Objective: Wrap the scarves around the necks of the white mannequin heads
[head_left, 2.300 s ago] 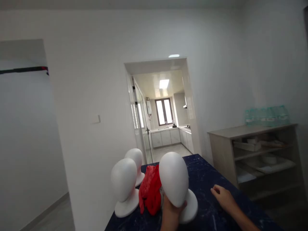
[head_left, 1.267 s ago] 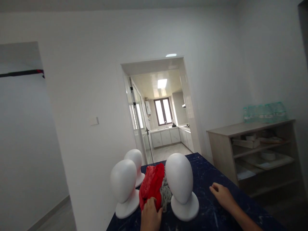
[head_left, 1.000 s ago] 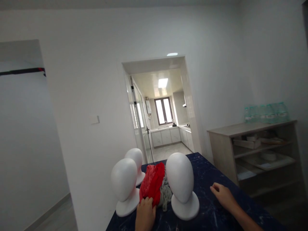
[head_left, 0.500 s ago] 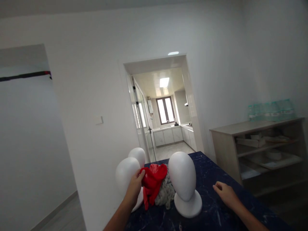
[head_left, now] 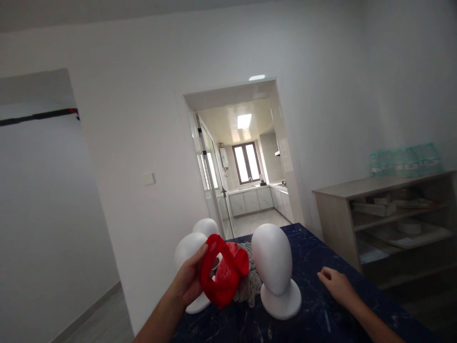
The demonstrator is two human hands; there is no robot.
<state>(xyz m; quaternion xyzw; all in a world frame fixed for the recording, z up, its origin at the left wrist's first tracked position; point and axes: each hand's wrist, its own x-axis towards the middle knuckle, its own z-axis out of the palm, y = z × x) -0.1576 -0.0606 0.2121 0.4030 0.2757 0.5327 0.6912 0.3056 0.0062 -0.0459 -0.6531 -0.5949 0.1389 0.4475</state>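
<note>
My left hand (head_left: 187, 282) grips a red knitted hat (head_left: 219, 278) and holds it lifted above the dark blue marbled table (head_left: 321, 314), its opening turned toward me. Under it lies a grey knitted piece (head_left: 250, 288). Three white foam mannequin heads stand on the table: one (head_left: 273, 269) just right of the hat, one (head_left: 186, 250) partly behind my left hand, one (head_left: 206, 226) farther back. My right hand (head_left: 337, 286) rests flat on the table, holding nothing, to the right of the nearest head.
A white wall stands left of the table, beside a doorway (head_left: 246, 157) into a kitchen. A wooden shelf unit (head_left: 389, 216) stands at the right with packed water bottles (head_left: 405, 159) on top. The table's left edge drops to the floor.
My left hand let go of the nearest foam head, took hold of the red hat and raised it off the pile. My right hand stayed flat on the table.
</note>
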